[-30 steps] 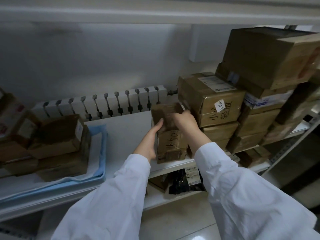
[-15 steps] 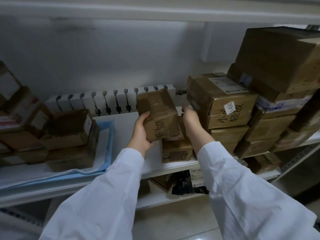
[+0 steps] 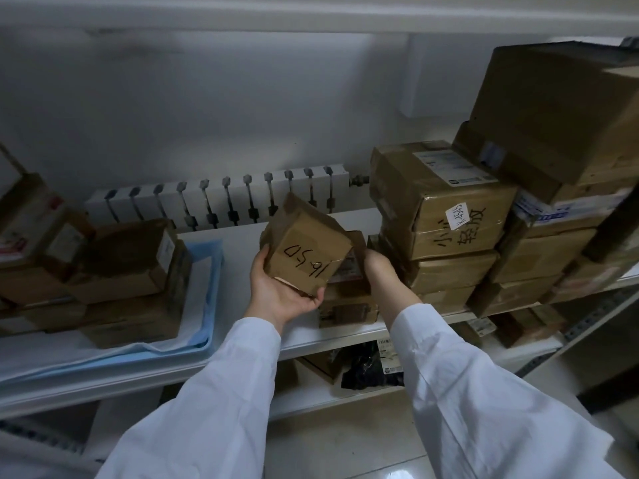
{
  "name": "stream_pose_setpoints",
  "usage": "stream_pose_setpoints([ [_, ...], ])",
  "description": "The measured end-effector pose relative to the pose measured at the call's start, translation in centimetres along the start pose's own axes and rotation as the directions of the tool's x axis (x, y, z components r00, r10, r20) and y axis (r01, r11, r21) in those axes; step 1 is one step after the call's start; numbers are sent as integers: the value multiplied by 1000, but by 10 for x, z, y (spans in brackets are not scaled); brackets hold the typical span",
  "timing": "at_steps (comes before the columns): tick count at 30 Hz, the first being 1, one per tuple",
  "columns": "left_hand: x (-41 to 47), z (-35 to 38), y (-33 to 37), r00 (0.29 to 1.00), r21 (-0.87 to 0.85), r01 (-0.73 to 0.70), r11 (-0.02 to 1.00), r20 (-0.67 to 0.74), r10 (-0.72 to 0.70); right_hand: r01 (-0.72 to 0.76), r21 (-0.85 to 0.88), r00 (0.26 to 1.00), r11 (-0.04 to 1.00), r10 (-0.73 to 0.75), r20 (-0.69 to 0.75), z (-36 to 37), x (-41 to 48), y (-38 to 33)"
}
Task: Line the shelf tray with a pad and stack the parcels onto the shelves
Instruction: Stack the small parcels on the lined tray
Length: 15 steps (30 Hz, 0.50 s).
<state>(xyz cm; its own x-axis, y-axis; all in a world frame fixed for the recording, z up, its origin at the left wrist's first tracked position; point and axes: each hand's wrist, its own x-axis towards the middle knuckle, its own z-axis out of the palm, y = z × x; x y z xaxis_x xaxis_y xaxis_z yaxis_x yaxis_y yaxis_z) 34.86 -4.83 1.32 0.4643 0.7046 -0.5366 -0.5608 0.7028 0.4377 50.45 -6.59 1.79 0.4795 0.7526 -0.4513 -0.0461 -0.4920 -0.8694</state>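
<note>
My left hand (image 3: 280,292) cups a small brown parcel (image 3: 306,245) marked "16-50", tilted and lifted above the white shelf (image 3: 242,236). My right hand (image 3: 378,267) reaches behind it onto a second small parcel (image 3: 349,271) that lies on a low box (image 3: 347,307); its fingers are hidden, so its grip is unclear. On the left, a blue tray (image 3: 207,305) lined with a pale pad (image 3: 197,271) holds stacked parcels (image 3: 128,271).
A tall pile of cardboard boxes (image 3: 446,216) fills the shelf's right side, up to a big box (image 3: 560,108) on top. A white radiator (image 3: 221,198) runs along the back wall. The lower shelf holds a black bag (image 3: 370,371) and more boxes.
The "16-50" parcel has been lifted off the small stack and tipped over to the left in my left hand. My right hand stayed at the stack.
</note>
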Motion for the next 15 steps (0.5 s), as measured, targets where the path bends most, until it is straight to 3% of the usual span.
stream_pose_setpoints([
  [6, -2, -13, 8, 998, -82, -16, 997, 51, 20, -91, -75, 996, 993, 90, -14, 2, 6, 0],
  [11, -5, -20, 15, 996, -122, -61, 991, 50, 68, 63, -72, 988, 995, -52, 146, 9, 5, -5],
  [15, -8, -27, 25, 993, -137, -95, 986, 57, 104, 33, -18, 974, 999, -28, 226, 7, 1, -5],
])
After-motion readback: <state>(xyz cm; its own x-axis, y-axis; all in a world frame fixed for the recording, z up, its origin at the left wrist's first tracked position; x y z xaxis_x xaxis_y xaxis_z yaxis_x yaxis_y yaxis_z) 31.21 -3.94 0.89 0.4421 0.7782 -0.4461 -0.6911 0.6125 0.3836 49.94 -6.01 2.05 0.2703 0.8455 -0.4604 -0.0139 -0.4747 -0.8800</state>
